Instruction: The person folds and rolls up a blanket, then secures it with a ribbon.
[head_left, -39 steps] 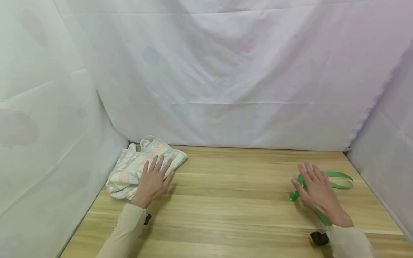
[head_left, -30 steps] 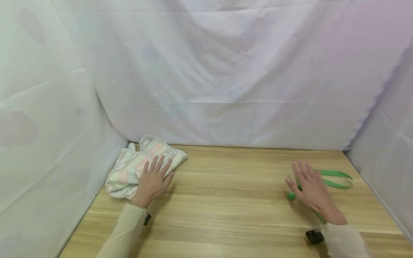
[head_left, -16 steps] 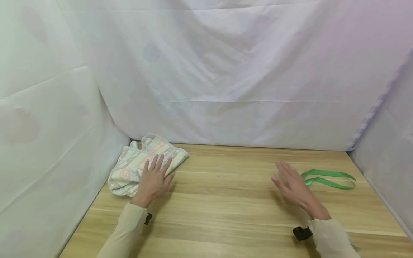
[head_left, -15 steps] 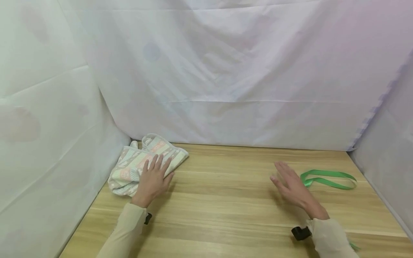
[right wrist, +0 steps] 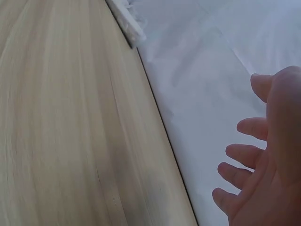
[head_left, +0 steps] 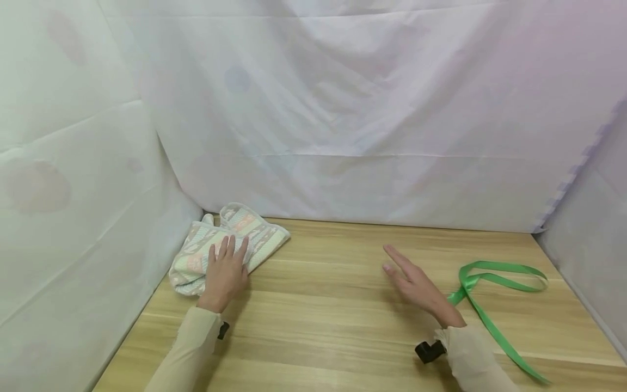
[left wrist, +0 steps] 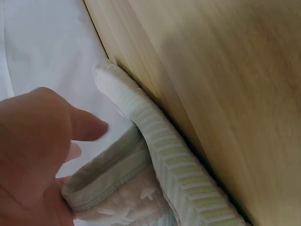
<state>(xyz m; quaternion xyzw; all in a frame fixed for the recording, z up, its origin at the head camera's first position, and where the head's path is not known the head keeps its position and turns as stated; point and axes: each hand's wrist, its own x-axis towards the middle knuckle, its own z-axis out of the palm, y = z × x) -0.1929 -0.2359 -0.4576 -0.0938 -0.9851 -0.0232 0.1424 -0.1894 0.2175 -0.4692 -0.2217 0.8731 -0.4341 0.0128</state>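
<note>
A crumpled patterned cloth [head_left: 264, 239] in pale stripes with a light trim lies at the back left of the table. Over its near side is my left hand [head_left: 225, 276], fingers spread and fairly straight. In the left wrist view the folded cloth [left wrist: 183, 169] shows beside the thumb; whether the fingers bear on it I cannot tell. My right hand [head_left: 416, 286] is right of the table's middle, fingers extended and holding nothing, which the right wrist view also shows. To its right lies a looped green ribbon [head_left: 495, 326], one tail running toward the front; my right wrist partly hides its other end.
The wooden table [head_left: 318, 326] is enclosed by a white fabric backdrop [head_left: 343, 120] at the back and on both sides. A black wrist mount [head_left: 430, 351] sticks out beside the right sleeve.
My right hand has moved left, from over the green ribbon toward the table's middle, uncovering the ribbon. My left hand has shifted slightly left over the cloth.
</note>
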